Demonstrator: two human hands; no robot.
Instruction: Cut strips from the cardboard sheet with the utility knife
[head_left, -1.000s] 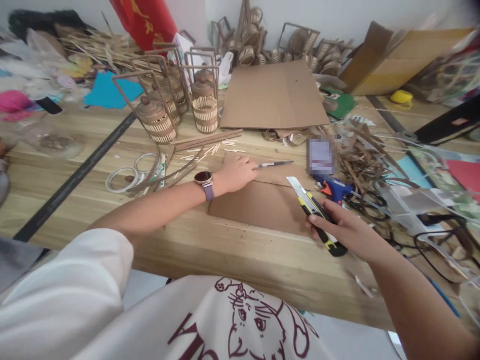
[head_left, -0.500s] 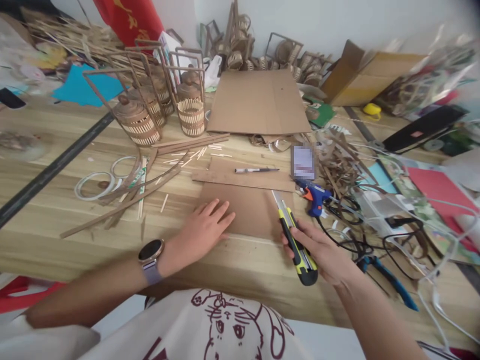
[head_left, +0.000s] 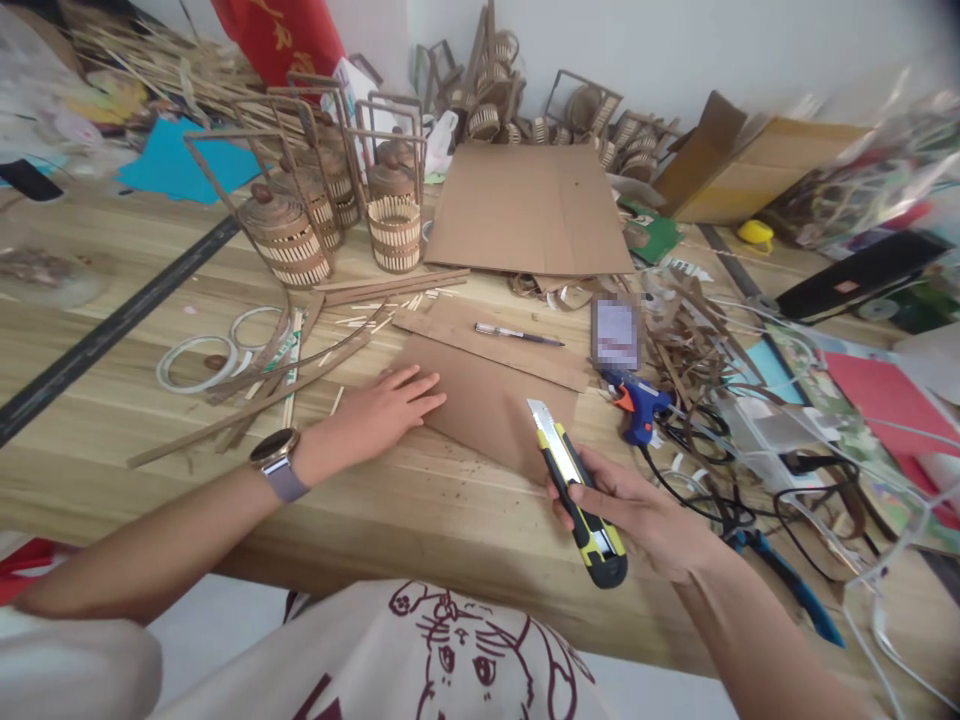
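Observation:
My right hand (head_left: 619, 505) is wrapped round a yellow and black utility knife (head_left: 577, 500). Its blade is out, pointing away from me over the right part of a brown cardboard sheet (head_left: 480, 405). With fingers spread, my left hand (head_left: 382, 410) rests flat at the sheet's left edge; a watch is on that wrist. Across the far side of the sheet lies a narrow cardboard strip (head_left: 487, 350), and a pen (head_left: 517, 334) lies beyond it. Small brown crumbs are scattered on the table by the sheet's near edge.
To the right are a blue glue gun (head_left: 641, 405), a phone (head_left: 616, 333) and blue-handled pliers (head_left: 795, 580) among cables. Small woven baskets (head_left: 394, 235) stand at the back left. Tape rolls (head_left: 196, 364) and wooden strips lie left; a large cardboard sheet (head_left: 529, 210) lies behind.
The cardboard sheet has turned clockwise, its right side coming nearer me. My left hand has moved left along with its edge. The knife, still held, has shifted slightly left and nearer.

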